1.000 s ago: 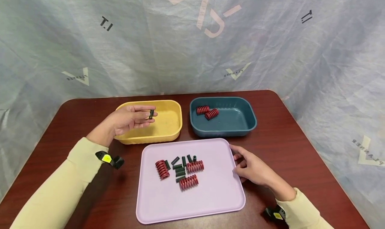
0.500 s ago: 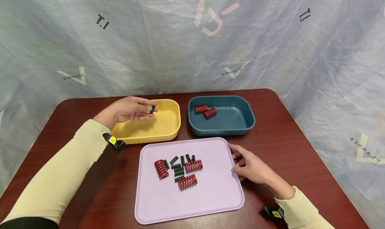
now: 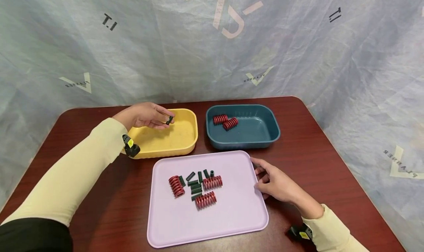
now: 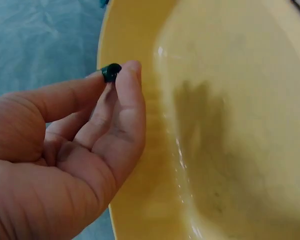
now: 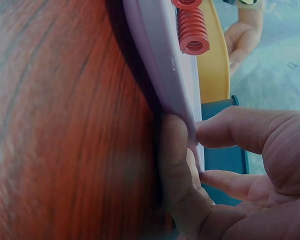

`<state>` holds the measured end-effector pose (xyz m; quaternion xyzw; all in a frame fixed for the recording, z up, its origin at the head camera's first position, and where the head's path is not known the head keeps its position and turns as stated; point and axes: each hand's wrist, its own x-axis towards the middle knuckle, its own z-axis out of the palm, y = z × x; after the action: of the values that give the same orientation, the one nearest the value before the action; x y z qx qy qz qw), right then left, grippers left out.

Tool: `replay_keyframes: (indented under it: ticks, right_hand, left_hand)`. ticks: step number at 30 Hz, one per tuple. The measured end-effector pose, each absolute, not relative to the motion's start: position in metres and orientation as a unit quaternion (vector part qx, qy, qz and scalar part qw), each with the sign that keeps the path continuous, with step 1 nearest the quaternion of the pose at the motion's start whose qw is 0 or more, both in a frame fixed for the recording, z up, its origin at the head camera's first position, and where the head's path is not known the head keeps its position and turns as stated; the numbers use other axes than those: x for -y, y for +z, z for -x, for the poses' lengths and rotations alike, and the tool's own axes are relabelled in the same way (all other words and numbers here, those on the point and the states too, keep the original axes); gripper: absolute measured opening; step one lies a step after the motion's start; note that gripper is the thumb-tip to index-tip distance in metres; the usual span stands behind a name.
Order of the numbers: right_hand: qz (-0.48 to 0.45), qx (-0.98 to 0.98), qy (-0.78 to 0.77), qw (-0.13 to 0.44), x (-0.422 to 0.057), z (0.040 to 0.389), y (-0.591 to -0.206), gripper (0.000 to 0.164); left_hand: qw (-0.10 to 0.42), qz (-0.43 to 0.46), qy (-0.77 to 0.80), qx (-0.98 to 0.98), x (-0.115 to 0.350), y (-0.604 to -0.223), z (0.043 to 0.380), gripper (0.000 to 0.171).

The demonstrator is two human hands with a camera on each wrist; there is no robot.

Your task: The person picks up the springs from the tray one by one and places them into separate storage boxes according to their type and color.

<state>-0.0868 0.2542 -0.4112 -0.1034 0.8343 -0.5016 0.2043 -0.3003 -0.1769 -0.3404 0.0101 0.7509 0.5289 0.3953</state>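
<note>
My left hand (image 3: 149,116) pinches a small dark green spring (image 3: 169,120) between thumb and fingertips, above the yellow bin (image 3: 175,141). In the left wrist view the green spring (image 4: 111,73) shows at the fingertips, and the hand's shadow falls on the bin's floor. My right hand (image 3: 276,182) grips the right edge of the lilac tray (image 3: 238,208); in the right wrist view the thumb lies over the rim (image 5: 162,65) with a finger underneath. On the tray several small green springs (image 3: 196,187) lie bunched among large red springs (image 3: 206,200).
To the right of the yellow bin stands a dark teal bin (image 3: 255,132) holding two red springs (image 3: 225,121). Both bins sit behind the tray on a reddish-brown table (image 3: 311,163). A grey printed sheet (image 3: 165,46) hangs behind the table.
The left hand has moved slightly away and to the right over the yellow bin, still pinching the green spring, which now tilts more. The right hand stays on the tray edge.
</note>
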Motion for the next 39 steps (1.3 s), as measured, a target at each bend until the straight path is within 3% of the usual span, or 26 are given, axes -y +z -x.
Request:
replay_keyframes:
  ticks: [14, 39]
  right_hand:
    - [0.102, -0.834, -0.502, 0.205, -0.253, 0.086, -0.411, 0.080]
    - [0.094, -0.850, -0.479, 0.199, -0.255, 0.086, -0.413, 0.079]
  left_hand:
    - [0.421, 0.006, 0.506, -0.753, 0.177, -0.356, 0.305, 0.049]
    - [0.417, 0.015, 0.535, -0.735, 0.174, -0.363, 0.302, 0.051]
